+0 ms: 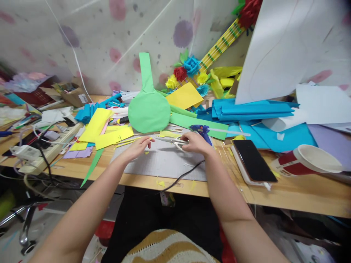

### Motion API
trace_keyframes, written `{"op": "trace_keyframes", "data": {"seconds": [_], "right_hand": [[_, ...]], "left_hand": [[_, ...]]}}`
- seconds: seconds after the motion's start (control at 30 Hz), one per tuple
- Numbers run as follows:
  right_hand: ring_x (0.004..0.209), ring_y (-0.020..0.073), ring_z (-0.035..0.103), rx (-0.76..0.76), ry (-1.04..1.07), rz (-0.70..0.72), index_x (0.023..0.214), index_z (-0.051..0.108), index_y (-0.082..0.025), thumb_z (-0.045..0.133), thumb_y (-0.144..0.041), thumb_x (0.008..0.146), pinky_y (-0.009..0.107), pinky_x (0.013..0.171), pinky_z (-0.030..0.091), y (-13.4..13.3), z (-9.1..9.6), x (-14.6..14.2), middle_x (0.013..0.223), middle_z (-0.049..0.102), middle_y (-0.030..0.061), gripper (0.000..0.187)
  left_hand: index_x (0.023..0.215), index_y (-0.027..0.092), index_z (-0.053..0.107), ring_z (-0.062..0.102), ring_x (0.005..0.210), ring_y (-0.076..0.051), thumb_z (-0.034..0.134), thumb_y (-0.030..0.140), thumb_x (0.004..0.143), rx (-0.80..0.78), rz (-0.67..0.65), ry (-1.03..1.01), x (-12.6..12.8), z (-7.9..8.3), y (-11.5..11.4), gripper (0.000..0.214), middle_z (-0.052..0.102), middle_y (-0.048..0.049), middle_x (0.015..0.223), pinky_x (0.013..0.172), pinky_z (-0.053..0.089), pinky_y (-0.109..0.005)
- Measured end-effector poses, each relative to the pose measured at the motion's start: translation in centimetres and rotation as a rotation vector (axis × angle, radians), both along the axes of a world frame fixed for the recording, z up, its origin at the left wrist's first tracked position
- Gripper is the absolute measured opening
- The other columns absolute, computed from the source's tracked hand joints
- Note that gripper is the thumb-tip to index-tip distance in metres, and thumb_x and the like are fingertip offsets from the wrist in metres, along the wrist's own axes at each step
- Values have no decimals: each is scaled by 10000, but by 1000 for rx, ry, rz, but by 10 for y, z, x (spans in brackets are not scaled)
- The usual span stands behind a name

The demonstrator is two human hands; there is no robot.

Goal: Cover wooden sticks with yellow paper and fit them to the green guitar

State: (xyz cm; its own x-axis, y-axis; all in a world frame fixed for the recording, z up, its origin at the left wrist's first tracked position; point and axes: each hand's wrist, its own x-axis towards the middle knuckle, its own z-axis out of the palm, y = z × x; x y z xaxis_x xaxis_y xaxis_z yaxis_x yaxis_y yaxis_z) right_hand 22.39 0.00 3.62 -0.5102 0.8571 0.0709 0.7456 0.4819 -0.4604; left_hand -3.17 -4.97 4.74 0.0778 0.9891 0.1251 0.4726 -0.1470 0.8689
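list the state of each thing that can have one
Silver metal scissors, in the right hand, blade opening unclear
Blue plastic glue gun, clear stick in its back
Black rectangular phone, face up, screen dark
Brown cardboard box, open
Cream power strip, plugs in it
Red-and-white paper cup, contents unclear

Silver scissors (pixel 172 140), green cutout (pixel 149 111)

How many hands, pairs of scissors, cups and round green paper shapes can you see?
Bare left hand and bare right hand: 2
Silvery metal scissors: 1
Red-and-white paper cup: 1
Round green paper shape: 1
Total: 5
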Motion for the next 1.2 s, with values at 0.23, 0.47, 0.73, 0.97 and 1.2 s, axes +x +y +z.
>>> {"op": "trace_keyframes", "data": {"seconds": [0.23,0.47,0.73,0.97,1.2], "right_hand": [[677,120,482,-123,446,-68,889,463,-181,554,-323,667,236,604,355,-2,-11,-26,816,552,5,278],[748,161,465,119,334,89,841,475,-176,620,-477,614,306,734,311,-17,-14,-64,824,533,29,403],[710,152,449,155,142,188,818,477,-177,548,-504,677,277,696,248,-21,-13,-61,756,537,9,363],[603,118,410,133,124,127,735,465,-184,520,-516,708,237,600,229,-22,-13,-65,683,533,-9,338],[586,126,437,122,82,64,734,511,-192,473,-554,742,229,550,207,-22,-15,-63,643,543,3,364]], "left_hand": [[768,196,590,491,594,-128,487,298,758,73,-12,81,-6,0,1,145,535,1,632,555,361,-226],[783,171,539,494,665,-116,442,288,794,127,-70,125,-4,0,-3,153,536,-1,691,615,388,-227],[812,164,522,500,672,-118,449,294,792,173,-70,9,-7,-16,3,150,561,-21,750,626,395,-246],[725,157,552,494,682,-120,434,302,805,166,-82,65,-5,-10,5,203,575,-17,734,629,381,-238],[723,156,573,483,643,-112,442,295,801,155,-65,87,-4,-6,1,206,586,-10,718,610,374,-228]]}}
